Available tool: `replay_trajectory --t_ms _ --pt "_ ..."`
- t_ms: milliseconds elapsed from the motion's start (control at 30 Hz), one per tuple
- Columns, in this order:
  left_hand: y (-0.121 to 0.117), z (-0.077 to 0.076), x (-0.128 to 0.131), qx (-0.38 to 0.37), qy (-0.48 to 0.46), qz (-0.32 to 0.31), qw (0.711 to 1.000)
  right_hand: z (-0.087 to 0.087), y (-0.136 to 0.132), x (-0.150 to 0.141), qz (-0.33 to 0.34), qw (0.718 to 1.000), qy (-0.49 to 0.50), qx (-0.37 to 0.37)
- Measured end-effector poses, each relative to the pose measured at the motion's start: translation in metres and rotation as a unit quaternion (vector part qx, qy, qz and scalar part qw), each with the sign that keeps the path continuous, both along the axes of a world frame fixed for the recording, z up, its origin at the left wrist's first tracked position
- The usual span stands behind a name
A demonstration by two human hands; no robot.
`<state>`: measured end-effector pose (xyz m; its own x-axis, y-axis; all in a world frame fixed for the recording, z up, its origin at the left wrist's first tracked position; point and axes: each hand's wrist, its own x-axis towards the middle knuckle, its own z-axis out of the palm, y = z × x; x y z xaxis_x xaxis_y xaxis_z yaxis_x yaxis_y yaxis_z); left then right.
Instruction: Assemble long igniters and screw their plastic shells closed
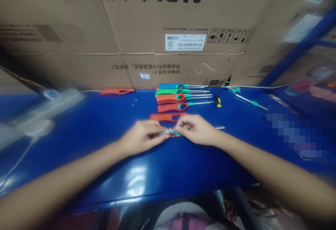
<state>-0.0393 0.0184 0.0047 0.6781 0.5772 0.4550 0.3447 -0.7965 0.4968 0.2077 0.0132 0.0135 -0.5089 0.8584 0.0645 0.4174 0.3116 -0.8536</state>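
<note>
Both hands meet over a partly built long-nosed lighter (176, 132) low on the blue table. My left hand (144, 135) is closed, thumb and fingers pinching a clear, silvery part at the lighter's left end. My right hand (195, 128) pinches at the green part of the same lighter, whose metal tube tip (220, 127) shows past the wrist. Much of its red casing is hidden under the fingers. Just beyond my hands lies an orange casing half (168, 117). Several finished-looking lighters (172, 98) in blue, green and orange lie in a stack behind it.
A yellow-black screwdriver (218, 100) lies right of the lighters. Farther right is a metal tube with green parts (246, 99). An orange casing (117, 91) lies at the back left, near a white power strip (60, 107). A cardboard wall (147, 41) closes the back.
</note>
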Motion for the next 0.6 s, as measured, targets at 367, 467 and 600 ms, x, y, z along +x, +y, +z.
replay_trajectory --t_ms 367,467,600 --pt "-0.0012 -0.0049 -0.0004 -0.015 -0.008 -0.005 1.000 0.0015 0.0003 0.0001 0.024 0.999 -0.016 0.018" --pt "-0.0008 -0.0065 -0.0007 -0.020 -0.003 -0.004 1.000 0.0035 0.0001 -0.0004 0.028 0.999 -0.024 0.030" --pt "-0.0010 -0.0066 -0.0002 -0.021 -0.005 -0.001 1.000 0.0042 -0.0002 -0.0006 0.027 0.999 -0.030 0.031"
